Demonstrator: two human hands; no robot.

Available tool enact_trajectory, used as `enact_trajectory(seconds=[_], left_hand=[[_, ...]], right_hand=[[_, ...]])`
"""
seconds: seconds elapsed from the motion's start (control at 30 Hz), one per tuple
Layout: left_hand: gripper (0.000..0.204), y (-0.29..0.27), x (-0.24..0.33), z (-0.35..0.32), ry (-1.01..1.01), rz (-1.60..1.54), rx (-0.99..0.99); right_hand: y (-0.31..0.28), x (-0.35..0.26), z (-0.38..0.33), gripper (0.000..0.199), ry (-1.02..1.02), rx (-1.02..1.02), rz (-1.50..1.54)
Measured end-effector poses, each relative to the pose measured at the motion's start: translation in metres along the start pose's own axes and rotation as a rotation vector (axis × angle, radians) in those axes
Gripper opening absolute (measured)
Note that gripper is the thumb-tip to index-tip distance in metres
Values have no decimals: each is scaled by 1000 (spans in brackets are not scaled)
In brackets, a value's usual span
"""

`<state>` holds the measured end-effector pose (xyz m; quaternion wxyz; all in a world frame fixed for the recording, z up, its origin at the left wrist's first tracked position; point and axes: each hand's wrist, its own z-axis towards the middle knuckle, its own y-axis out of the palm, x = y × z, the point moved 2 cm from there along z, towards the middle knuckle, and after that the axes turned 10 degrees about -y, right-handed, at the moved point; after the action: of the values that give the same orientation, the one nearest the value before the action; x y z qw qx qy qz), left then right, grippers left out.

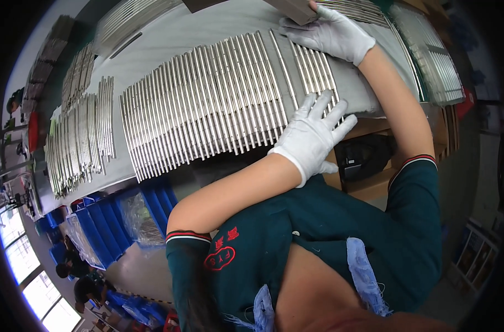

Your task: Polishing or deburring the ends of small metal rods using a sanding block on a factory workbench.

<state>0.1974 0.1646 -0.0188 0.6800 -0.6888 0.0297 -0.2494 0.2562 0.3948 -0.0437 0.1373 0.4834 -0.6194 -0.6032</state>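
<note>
My left hand (314, 137), in a white glove, lies with fingers spread over the near ends of a small group of shiny metal rods (314, 65). At the far ends of the same group is my right hand (336, 36), gloved too, its fingers stretched out to the left. One bare fingertip of it shows beside a brown cardboard piece (291, 9), and I cannot tell whether they touch. A single rod (285, 67) lies apart, just left of the group. Farther left, a wide row of similar rods (202, 99) lies side by side.
A grey cloth (359, 88) covers the table. More rods (80, 138) are laid out at the left, and others (133, 22) at the back. Blue bins (105, 227) stand below the table's near left edge. A wooden shelf with a dark bag (368, 157) is under the right side.
</note>
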Motion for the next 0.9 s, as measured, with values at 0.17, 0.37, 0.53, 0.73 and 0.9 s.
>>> enact_trajectory(seconds=[0.17,0.37,0.53,0.73,0.9], left_hand=[[89,0,9,12,128,-196,105],[92,-23,-17,-30,-63,15,42],[94,-28,-38,-53,-175,117,28],[86,-16,-33,-43,-65,-7,90],[81,-17,-37,-42,-78,65,84]], right_hand=[[-2,-37,-26,55,-71,88,-98],[37,-1,-20,52,-54,159,91],[33,36,9,50,55,-76,14],[51,68,35,50,113,-222,-61],[48,55,28,52,23,-134,-25]])
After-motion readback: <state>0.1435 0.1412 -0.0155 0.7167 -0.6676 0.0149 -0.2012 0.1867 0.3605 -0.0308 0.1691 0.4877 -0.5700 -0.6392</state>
